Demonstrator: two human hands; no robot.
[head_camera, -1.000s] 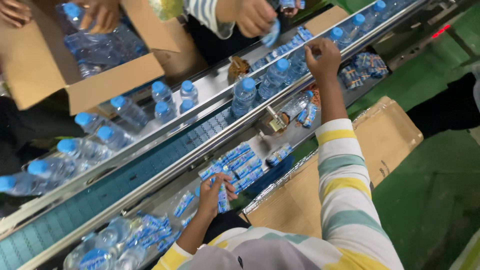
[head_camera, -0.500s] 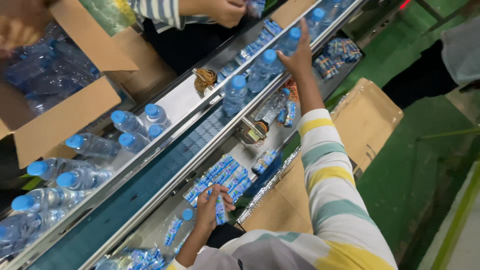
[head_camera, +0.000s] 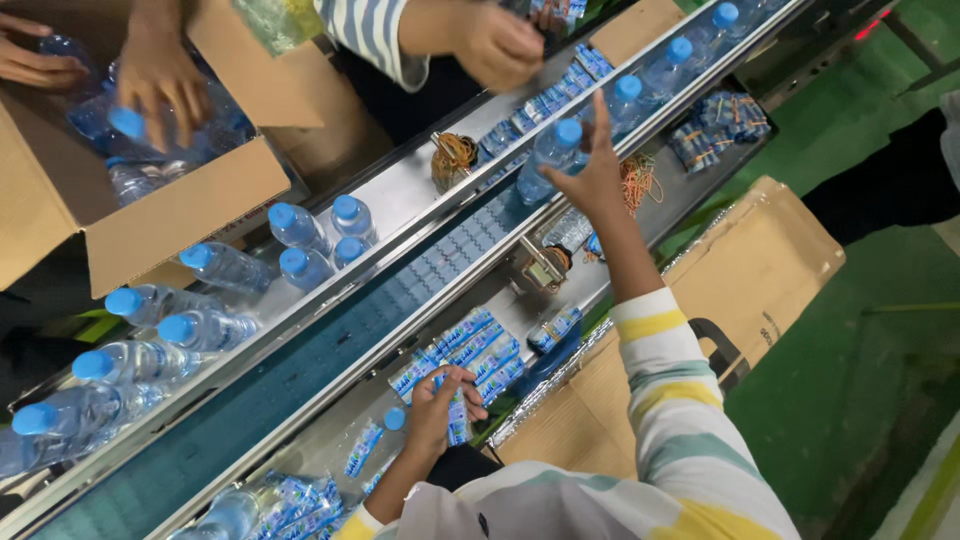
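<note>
A person in a striped sleeve works at a long conveyor belt (head_camera: 300, 370) that runs diagonally from lower left to upper right. The right hand (head_camera: 592, 180) reaches far out, its fingers spread and curled round a clear water bottle with a blue cap (head_camera: 548, 160) that stands at the belt's near edge; whether the palm presses the bottle is hidden behind the hand. The left hand (head_camera: 438, 408) rests close to the body on the metal worktop (head_camera: 330, 450), fingers pinching a blue and white label strip (head_camera: 458, 418) from the fanned stack of labels (head_camera: 470, 345) just beside it. The label print is too small to make out.

Across the belt, more capped bottles (head_camera: 300, 245) crowd the far rail, and other people's hands (head_camera: 160, 75) reach into an open cardboard box (head_camera: 180, 215), cut off at the top edge. Rubber bands (head_camera: 638, 180) lie near the right hand. The belt's middle stretch is bare. A flat carton (head_camera: 760, 270) leans below the worktop's edge, against the green floor (head_camera: 880, 400).
</note>
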